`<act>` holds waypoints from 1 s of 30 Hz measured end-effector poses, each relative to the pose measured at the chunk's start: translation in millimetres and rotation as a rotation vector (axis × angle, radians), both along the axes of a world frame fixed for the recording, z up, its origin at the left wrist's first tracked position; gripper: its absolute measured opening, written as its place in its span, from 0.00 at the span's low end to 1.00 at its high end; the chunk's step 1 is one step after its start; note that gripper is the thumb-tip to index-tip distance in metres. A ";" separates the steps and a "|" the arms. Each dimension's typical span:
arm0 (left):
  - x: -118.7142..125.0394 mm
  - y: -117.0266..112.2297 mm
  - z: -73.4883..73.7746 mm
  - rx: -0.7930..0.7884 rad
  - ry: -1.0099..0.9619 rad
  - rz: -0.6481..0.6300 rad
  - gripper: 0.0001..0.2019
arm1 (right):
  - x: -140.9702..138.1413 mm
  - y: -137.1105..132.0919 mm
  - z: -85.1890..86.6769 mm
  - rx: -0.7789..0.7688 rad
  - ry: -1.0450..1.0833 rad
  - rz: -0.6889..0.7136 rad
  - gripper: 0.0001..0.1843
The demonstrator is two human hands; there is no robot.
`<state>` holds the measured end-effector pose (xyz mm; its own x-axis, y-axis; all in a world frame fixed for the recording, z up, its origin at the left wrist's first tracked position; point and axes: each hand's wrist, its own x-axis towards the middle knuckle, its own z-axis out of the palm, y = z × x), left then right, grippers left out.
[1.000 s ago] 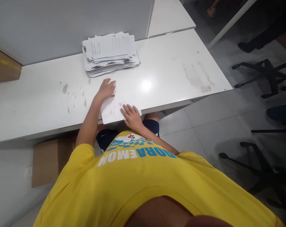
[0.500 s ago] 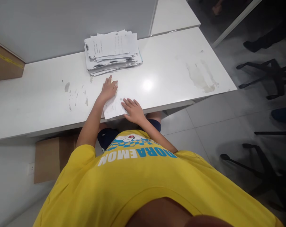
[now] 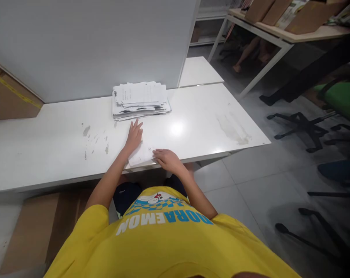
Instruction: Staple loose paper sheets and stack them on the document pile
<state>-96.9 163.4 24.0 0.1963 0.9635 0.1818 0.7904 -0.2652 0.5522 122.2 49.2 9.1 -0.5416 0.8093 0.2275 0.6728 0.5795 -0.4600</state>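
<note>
A small white sheet of paper (image 3: 140, 155) with faint marks lies at the front edge of the white table. My left hand (image 3: 134, 136) rests over its far left part, fingers stretched forward and somewhat apart. On the paper's right side lies my right hand (image 3: 167, 159), its fingers extended flat and close together. Both hands cover portions of the sheet. Just beyond my left fingertips sits an uneven stack of papers (image 3: 141, 98), with printed text on the top sheet and dark smudges along the edges.
A grey partition (image 3: 105, 42) rises behind the white table (image 3: 198, 116). Cardboard boxes stand at the far left (image 3: 12, 94) and under the table (image 3: 30, 227). Beyond the right end are wheeled chairs (image 3: 299, 127), another person's legs and a table with boxes (image 3: 314, 17).
The view has tilted up, bringing the far table and chairs in. My right hand's fingers, spread before, are now closer together. The left hand stays on the paper.
</note>
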 end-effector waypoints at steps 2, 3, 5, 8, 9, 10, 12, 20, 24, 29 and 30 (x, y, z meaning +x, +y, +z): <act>-9.9 4.9 3.3 0.113 -0.064 0.025 0.25 | 15.2 -3.3 0.1 0.022 0.095 -0.039 0.18; -14.2 9.5 3.7 0.167 -0.087 0.080 0.25 | 21.3 -3.4 -0.9 0.045 0.179 -0.131 0.19; -19.2 22.7 1.4 0.196 -0.127 0.287 0.26 | 27.3 5.3 -2.1 0.147 0.412 -0.474 0.24; -17.2 43.9 -7.1 0.066 -0.128 0.552 0.31 | 19.3 50.8 5.9 0.373 0.723 -0.941 0.32; -15.2 48.8 -10.1 0.022 -0.101 0.572 0.32 | 13.3 74.8 12.1 0.430 0.754 -0.974 0.33; -13.3 52.0 -12.6 -0.008 -0.067 0.569 0.33 | 6.4 102.1 19.4 0.468 0.746 -0.953 0.34; -10.7 53.8 -15.6 -0.022 -0.012 0.558 0.34 | -8.7 162.0 35.1 0.467 0.592 -0.757 0.35; -13.2 48.5 -18.8 0.006 0.033 0.576 0.32 | -49.1 319.0 41.5 0.169 -0.214 0.050 0.37; -13.7 51.6 -23.9 -0.002 0.050 0.586 0.31 | -47.5 325.6 25.4 0.100 -0.257 0.058 0.49; -11.9 52.0 -21.8 -0.027 0.037 0.558 0.32 | -46.2 319.5 37.5 0.160 -0.294 0.137 0.44; -11.6 51.8 -20.6 -0.031 0.029 0.556 0.32 | -47.0 318.9 42.0 0.159 -0.308 0.130 0.41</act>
<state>-108.5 215.2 3.4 -0.3388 0.9282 0.1535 0.8214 0.2123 0.5294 75.2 368.1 51.2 -0.7001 0.6970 0.1551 0.6818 0.7170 -0.1450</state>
